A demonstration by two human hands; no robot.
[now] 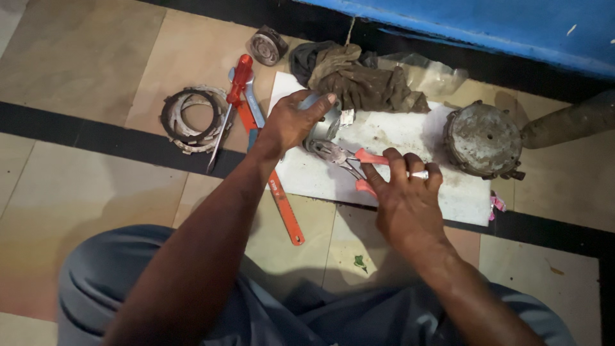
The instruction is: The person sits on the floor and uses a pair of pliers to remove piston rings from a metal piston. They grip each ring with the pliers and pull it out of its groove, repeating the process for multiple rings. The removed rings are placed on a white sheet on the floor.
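Grey-trousered knees (pixel 128 282) frame two hands working over a white board (pixel 410 186) on the tiled floor (pixel 83 186).
Left hand (pixel 291 122) is wrapped round a small round silver metal part (pixel 327 125) at the board's left end; right hand (pixel 403 192) squeezes red-handled pliers (pixel 349 160) whose nose touches that part. I'd worry the nose slips off and nips a finger, or shoves the part onto the red-handled screwdriver (pixel 232 102) just beside.

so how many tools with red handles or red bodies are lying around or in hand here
3. A red-handled screwdriver lies on the floor left of the white board, a red saw blade lies beside the left forearm, and red-handled pliers are in the right hand. Others may be hidden.
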